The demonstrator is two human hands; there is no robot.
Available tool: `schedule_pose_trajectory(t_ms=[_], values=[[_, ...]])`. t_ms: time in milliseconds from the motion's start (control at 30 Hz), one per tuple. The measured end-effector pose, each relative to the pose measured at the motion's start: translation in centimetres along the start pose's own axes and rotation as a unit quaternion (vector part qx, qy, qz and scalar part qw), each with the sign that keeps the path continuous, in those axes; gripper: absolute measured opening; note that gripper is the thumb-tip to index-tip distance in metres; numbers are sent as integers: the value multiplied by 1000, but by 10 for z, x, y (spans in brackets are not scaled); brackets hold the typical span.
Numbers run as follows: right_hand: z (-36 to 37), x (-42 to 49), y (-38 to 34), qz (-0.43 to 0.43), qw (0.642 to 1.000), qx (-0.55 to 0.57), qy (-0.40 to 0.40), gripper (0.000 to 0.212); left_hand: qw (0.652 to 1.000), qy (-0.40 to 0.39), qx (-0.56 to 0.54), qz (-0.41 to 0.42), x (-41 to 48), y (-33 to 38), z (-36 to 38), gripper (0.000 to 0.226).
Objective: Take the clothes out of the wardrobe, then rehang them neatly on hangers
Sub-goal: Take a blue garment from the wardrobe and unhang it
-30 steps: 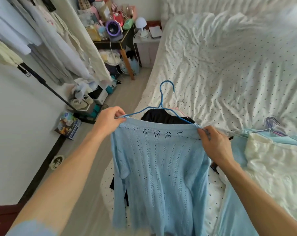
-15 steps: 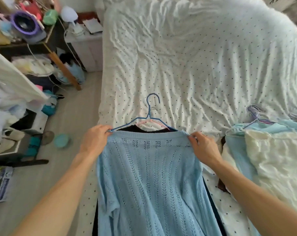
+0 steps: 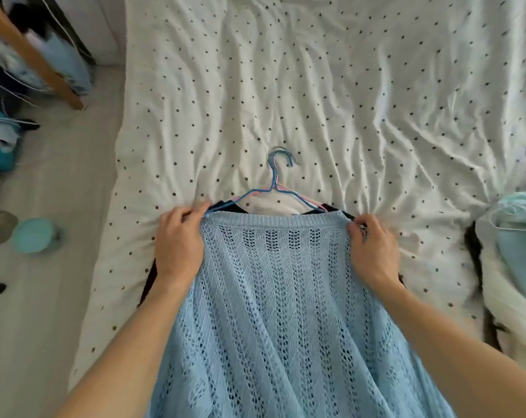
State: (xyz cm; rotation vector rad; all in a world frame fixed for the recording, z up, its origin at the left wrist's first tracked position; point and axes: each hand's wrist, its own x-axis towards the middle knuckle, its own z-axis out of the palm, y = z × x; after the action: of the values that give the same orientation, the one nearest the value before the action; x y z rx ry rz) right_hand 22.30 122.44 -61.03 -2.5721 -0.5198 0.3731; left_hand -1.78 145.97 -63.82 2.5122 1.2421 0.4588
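Light-blue open-knit sweater (image 3: 280,297) held spread over the near part of the bed (image 3: 316,86), neckline edge uppermost and the body running off the lower edge of the view. The left hand (image 3: 180,239) grips the sweater's left shoulder corner, fingers curled over the knit where the arm of a blue wire hanger (image 3: 274,176) comes out. The right hand (image 3: 372,245) pinches the right shoulder corner in the same way, fingers curled over the knit. The hanger's shoulders slope from the neckline corners up to its hook, which lies flat on the sheet, pointing away from the person.

A pink hanger (image 3: 314,203) lies just beneath the blue one, almost aligned with it. A black garment (image 3: 148,280) lies under the sweater; its edges show above the neckline and beside the left wrist.

The white, dark-dotted sheet is wrinkled. It is bare beyond the hook, leaving open room toward the far side. Its left edge falls to the pale floor (image 3: 50,297), where a teal round container (image 3: 34,235) stands near the bed. A slanted wooden desk leg (image 3: 29,52) crosses the upper-left corner amid blurred clutter. At the right edge, well apart from the right hand, a pile of pale-blue and cream clothes (image 3: 518,245) rests on the bed.
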Motion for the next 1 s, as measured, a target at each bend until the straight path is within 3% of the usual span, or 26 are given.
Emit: schedule_pose_trajectory(t_ms=[133,267,367,500,633,767,867,1000], values=[[12,1,4,9,999,-23,23,24,998,20,41,39,-2,-6,6,43],[-19,17,5,17,991,-111,-74,41,994,-70,70,37,8,4,-11,45],[-38,-8,-5,2,989,-90,-116,55,989,-94,115,-2,-23,26,-25,54],[-54,-115,15,-75,978,-165,-106,63,974,-194,116,12,-146,70,-41,62],[-73,-270,79,-113,956,-189,-193,65,948,-299,98,43,-299,116,-69,69],[-116,-409,148,-133,935,-200,-262,62,910,-404,95,22,-427,145,-120,66],[-157,-465,179,-143,912,-241,-298,61,879,-457,139,-2,-464,173,-149,70],[-238,-502,197,-87,945,-181,-256,59,832,-525,176,-25,-473,223,-188,70]])
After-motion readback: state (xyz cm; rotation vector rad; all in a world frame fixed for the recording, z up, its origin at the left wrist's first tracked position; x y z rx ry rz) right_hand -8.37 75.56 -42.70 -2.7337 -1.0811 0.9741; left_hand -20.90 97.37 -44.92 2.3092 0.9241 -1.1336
